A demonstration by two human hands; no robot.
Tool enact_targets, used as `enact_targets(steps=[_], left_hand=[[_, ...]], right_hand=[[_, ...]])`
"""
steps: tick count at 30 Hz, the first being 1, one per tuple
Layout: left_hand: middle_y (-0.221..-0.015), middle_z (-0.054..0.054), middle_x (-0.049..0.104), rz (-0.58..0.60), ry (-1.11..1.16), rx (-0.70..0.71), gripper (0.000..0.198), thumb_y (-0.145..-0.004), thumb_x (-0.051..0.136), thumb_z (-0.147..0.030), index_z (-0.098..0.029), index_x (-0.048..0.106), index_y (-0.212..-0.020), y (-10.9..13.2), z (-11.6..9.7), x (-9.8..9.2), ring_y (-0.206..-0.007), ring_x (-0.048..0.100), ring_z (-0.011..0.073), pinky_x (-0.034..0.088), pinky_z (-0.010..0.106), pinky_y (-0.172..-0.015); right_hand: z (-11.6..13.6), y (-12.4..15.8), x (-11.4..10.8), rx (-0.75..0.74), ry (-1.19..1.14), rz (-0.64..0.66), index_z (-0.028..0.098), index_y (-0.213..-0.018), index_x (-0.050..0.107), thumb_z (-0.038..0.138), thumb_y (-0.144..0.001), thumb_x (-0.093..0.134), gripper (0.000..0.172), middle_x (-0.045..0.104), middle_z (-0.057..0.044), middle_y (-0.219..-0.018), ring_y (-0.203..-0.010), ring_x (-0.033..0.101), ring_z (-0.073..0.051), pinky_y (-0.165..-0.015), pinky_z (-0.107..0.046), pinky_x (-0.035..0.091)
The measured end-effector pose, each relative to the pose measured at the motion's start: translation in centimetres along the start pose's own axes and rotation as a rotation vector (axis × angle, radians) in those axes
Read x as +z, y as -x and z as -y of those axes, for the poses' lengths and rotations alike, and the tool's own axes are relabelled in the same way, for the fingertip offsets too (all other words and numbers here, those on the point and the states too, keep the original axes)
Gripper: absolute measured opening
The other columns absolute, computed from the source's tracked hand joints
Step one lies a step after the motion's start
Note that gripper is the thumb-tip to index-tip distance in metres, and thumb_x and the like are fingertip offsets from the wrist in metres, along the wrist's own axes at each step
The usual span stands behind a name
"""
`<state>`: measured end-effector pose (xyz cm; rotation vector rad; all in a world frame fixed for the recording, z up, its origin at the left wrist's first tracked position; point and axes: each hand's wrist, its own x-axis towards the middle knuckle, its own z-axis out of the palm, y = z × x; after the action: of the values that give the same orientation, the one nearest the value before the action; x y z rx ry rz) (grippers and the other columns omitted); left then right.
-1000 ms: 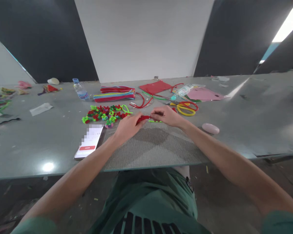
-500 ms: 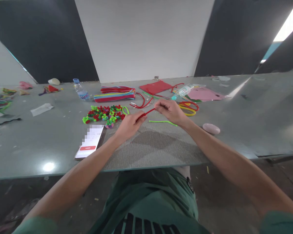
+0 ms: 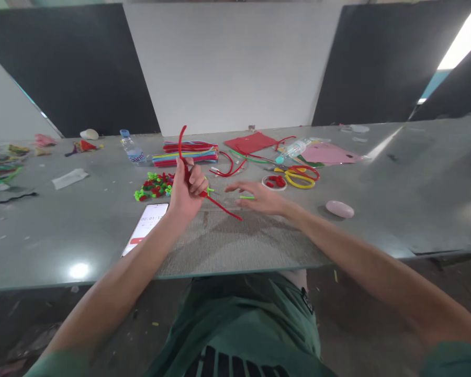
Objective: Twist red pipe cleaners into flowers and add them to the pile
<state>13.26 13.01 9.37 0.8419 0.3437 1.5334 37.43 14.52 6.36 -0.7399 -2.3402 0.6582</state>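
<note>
Over the table (image 3: 400,204), the left hand (image 3: 187,189) curls round a red stem (image 3: 223,208); the right hand (image 3: 259,198) points leftward, unclenched.

One camera is riding on the person's head, facing forward and tilting down. From above the near edge of the table (image 3: 400,214), it is looking in a wide sweep across to the white panel (image 3: 235,68) farther off. The left hand (image 3: 186,191) and right hand (image 3: 261,198) are showing near mid-view, and the green clothing (image 3: 255,322) is filling the bottom centre, closer to the lens.
</note>
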Motion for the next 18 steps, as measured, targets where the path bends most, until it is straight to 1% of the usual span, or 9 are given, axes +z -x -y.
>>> enact_targets(steps=[2,4,7,9,13,16,18], left_hand=[[-0.056,-0.007,0.031,-0.025,0.052,-0.008,0.044,-0.116,0.039,-0.045,-0.021,0.061,-0.085,0.0,0.1,0.0,-0.040,0.024,0.0077,0.028,0.020,-0.039],[-0.057,-0.007,0.035,-0.040,0.089,-0.009,0.042,-0.115,0.042,-0.045,-0.022,0.062,-0.086,0.0,0.3,0.0,-0.041,0.028,0.0076,0.031,0.020,-0.041],[-0.061,-0.005,0.042,-0.042,0.131,-0.007,0.036,-0.114,0.048,-0.044,-0.022,0.063,-0.089,0.1,0.8,0.1,-0.044,0.036,0.0076,0.037,0.021,-0.045],[-0.063,-0.004,0.046,-0.050,0.132,-0.008,0.033,-0.112,0.052,-0.045,-0.023,0.062,-0.089,0.1,1.0,0.1,-0.047,0.041,0.0083,0.041,0.022,-0.049],[-0.067,-0.003,0.049,-0.052,0.071,0.001,0.034,-0.111,0.050,-0.048,-0.023,0.061,-0.089,0.2,1.3,0.1,-0.053,0.046,0.0101,0.046,0.024,-0.057],[-0.069,-0.002,0.048,-0.019,-0.023,0.015,0.036,-0.111,0.050,-0.050,-0.024,0.060,-0.089,0.2,1.3,0.1,-0.056,0.046,0.0111,0.048,0.025,-0.061],[-0.070,-0.002,0.048,-0.019,-0.107,0.019,0.038,-0.111,0.048,-0.052,-0.024,0.058,-0.088,0.2,1.2,0.3,-0.058,0.046,0.0120,0.049,0.026,-0.064]], right_hand=[[0.4,-0.1,0.8,-0.017,-0.010,0.034,0.024,-0.134,0.069,0.043,-0.101,0.066,0.039,0.075,-0.009,-0.135,-0.124,0.069,-0.024,-0.108,-0.040,0.051],[0.6,-0.2,1.2,-0.008,-0.035,0.042,0.024,-0.133,0.070,0.044,-0.101,0.066,0.037,0.078,-0.007,-0.125,-0.114,0.074,-0.022,-0.102,-0.037,0.054],[0.8,-0.3,1.2,0.046,-0.051,0.039,0.025,-0.130,0.072,0.042,-0.099,0.068,0.036,0.081,-0.004,-0.106,-0.097,0.075,-0.020,-0.095,-0.035,0.055],[0.8,-0.4,0.9,0.081,-0.045,0.019,0.025,-0.126,0.074,0.039,-0.095,0.071,0.034,0.081,-0.002,-0.099,-0.092,0.074,-0.020,-0.093,-0.035,0.054],[0.7,-0.4,0.7,0.084,-0.002,-0.005,0.022,-0.113,0.077,0.036,-0.093,0.071,0.025,0.080,-0.004,-0.098,-0.089,0.072,-0.019,-0.087,-0.032,0.053],[0.3,-0.3,0.8,0.066,0.033,0.009,0.021,-0.107,0.077,0.037,-0.096,0.068,0.021,0.080,-0.004,-0.096,-0.084,0.070,-0.017,-0.081,-0.030,0.051],[0.0,-0.3,0.9,0.047,0.060,0.019,0.021,-0.105,0.077,0.036,-0.098,0.067,0.020,0.080,-0.005,-0.096,-0.084,0.070,-0.017,-0.081,-0.030,0.050]])
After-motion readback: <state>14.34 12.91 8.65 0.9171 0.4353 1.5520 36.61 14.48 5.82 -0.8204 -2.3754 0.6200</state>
